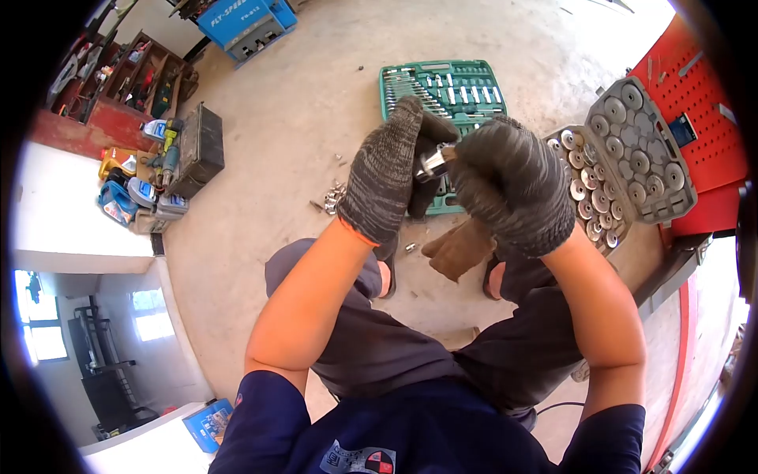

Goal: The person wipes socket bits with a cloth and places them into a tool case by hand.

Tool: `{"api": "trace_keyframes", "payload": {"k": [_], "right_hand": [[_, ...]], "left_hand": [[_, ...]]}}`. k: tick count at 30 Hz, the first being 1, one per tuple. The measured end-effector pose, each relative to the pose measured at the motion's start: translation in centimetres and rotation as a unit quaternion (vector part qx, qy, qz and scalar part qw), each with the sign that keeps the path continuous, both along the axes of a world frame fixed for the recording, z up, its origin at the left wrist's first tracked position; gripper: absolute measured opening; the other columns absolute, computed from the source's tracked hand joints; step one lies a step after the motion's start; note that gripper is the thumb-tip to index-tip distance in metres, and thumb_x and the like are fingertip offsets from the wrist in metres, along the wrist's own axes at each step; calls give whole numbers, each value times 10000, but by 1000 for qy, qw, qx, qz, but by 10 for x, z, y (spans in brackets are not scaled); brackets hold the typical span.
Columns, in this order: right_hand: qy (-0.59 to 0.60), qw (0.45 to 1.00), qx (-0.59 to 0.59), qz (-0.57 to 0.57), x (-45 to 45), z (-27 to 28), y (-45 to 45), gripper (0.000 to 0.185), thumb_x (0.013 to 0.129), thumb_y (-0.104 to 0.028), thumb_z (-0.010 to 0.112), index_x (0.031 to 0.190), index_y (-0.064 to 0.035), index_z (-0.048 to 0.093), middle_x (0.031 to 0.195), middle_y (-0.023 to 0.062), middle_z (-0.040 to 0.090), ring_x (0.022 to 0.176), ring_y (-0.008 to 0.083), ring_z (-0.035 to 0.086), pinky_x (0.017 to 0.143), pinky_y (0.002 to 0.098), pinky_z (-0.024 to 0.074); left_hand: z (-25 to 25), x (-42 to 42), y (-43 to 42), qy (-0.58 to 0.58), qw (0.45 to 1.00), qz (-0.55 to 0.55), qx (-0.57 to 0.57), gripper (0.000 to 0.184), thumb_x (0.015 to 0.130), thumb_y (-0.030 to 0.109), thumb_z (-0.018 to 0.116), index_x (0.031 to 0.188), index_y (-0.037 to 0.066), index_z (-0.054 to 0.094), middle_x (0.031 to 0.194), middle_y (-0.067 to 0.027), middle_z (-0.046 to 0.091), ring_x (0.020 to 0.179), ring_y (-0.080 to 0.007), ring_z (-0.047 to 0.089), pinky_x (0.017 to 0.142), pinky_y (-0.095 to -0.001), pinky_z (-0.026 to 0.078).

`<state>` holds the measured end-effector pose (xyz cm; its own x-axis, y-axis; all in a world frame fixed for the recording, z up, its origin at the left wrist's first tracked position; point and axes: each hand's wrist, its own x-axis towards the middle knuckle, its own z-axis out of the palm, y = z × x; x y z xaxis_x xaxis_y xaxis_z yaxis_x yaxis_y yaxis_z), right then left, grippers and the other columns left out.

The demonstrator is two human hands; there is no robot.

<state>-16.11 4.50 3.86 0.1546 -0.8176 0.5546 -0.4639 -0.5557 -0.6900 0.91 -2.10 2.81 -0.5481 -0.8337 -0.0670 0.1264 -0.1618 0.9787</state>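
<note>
A shiny metal socket (pixel 432 164) sits between my two gloved hands, above the green tool case. My left hand (pixel 385 170), in a dark grey knit glove, has its fingers closed around the socket. My right hand (pixel 517 186), gloved alike, is closed on a brown rag (pixel 460 251) that hangs below it, and its fingertips are at the socket's right end. Behind the hands lies the open green case (pixel 384 83) with rows of wrenches and sockets. A small pile of loose sockets (pixel 335 196) rests on the floor to the left, and a single socket (pixel 410 247) lies near my foot.
An open grey case (pixel 677 178) of round metal discs lies at the right, beside a red pegboard (pixel 711 95). Bottles and a power drill (pixel 170 162) stand by a black box (pixel 207 150) at the left. A blue machine (pixel 245 28) stands at the back.
</note>
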Motion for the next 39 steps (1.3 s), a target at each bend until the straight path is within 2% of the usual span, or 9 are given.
{"api": "trace_keyframes", "payload": {"k": [5,13,15,22,27,30,33,36,39], "right_hand": [[165,964,-202,-61,6,5,2,212,764,-85,677,972,-100,636,846,127,631,756,341,601,663,408,491],[-331,884,301,136,5,-24,3,182,869,-94,586,1032,-12,597,995,82,628,949,171,622,792,298,525],[-338,849,394,102,5,-22,-5,225,864,-146,611,1058,-33,621,1020,72,632,966,178,607,813,309,512],[63,995,-72,-42,29,-17,-11,223,732,-200,636,885,-48,579,829,105,627,784,307,631,641,399,502],[186,964,-181,-53,27,-13,-3,318,689,-294,687,909,-78,609,846,67,656,821,270,643,669,388,501],[-124,987,97,-41,29,-2,7,372,652,-341,706,903,-76,636,805,50,649,859,265,621,734,373,495],[268,955,-113,63,6,12,6,342,609,-291,737,862,-82,642,806,18,645,929,246,601,767,381,503],[-298,923,232,67,4,6,4,251,711,-262,728,844,-80,618,762,70,620,804,266,620,749,399,504],[-145,985,89,-4,9,18,15,206,718,-190,681,871,-61,634,797,98,660,734,297,629,670,392,513]], "left_hand": [[4,2,1,28,1000,-7,3,263,990,261,484,1003,52,643,804,-64,630,667,-138,588,580,-267,468],[9,9,9,-127,793,118,-585,302,920,19,509,1217,37,561,1171,-118,611,986,-205,610,836,-306,491],[-9,15,13,-107,843,128,-512,355,947,15,475,1298,31,523,1272,-85,559,1020,-118,556,840,-240,454],[-35,17,-16,94,994,35,37,465,999,394,459,1142,-27,596,1053,-99,639,950,-189,608,897,-349,490],[-5,5,7,16,987,-2,-159,457,1005,342,438,1241,-37,538,1156,-114,611,1011,-195,588,920,-335,469],[-11,13,3,-24,955,123,-269,414,997,253,433,1293,-22,519,1226,-98,583,959,-144,551,859,-290,460],[-6,11,10,-90,905,177,-377,397,981,191,454,1320,-7,514,1173,-74,586,801,-93,467,757,-253,435],[12,-11,28,-29,905,187,-380,391,979,196,465,1299,-22,518,905,-9,518,778,-76,472,691,-207,418],[0,-1,16,75,978,80,-175,429,1022,316,414,1250,-23,544,1134,-97,606,1010,-177,560,955,-334,422]]}}
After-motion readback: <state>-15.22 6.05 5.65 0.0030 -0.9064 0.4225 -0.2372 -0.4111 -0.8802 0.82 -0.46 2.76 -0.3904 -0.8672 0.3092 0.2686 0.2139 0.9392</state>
